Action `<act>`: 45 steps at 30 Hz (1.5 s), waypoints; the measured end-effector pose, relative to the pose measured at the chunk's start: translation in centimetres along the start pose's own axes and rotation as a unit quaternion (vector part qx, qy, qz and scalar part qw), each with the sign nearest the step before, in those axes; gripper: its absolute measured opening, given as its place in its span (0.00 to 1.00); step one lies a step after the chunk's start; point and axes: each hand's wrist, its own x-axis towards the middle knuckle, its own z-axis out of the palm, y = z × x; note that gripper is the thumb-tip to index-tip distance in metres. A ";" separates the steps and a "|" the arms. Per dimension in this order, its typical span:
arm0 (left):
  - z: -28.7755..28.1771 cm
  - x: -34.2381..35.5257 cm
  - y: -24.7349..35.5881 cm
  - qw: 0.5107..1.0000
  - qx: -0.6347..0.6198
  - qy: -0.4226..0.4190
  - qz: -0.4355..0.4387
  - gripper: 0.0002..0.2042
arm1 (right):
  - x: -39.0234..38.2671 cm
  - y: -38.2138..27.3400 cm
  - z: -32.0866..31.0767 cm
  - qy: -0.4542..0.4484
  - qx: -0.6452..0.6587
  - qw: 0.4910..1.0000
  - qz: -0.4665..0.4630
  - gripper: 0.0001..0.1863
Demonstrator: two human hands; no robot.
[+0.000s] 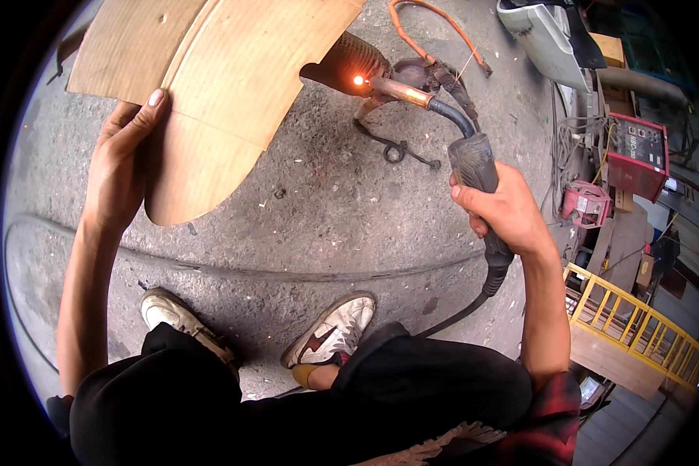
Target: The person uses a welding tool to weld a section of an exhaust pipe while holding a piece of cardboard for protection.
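Note:
My left hand grips the lower left edge of a sheet of brown cardboard, thumb on top and fingers behind it. My right hand is wrapped round the black handle of a welding torch. The torch's copper nozzle points left at a dark, ridged metal piece, partly hidden behind the cardboard. An orange-white glow shows on that metal just off the nozzle tip. Beside it lies a dark round part with a clamp-like piece.
An orange cable loops on the concrete floor beyond the metal. A bent rod lies nearer. The black torch cable runs back past my knee. To the right stand a red welding machine, a yellow rack and a pale panel.

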 end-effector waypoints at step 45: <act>4.4 -2.0 -0.7 0.994 0.048 -0.086 -0.046 0.17 | 0.7 0.6 0.2 0.002 -0.003 1.000 0.009 0.09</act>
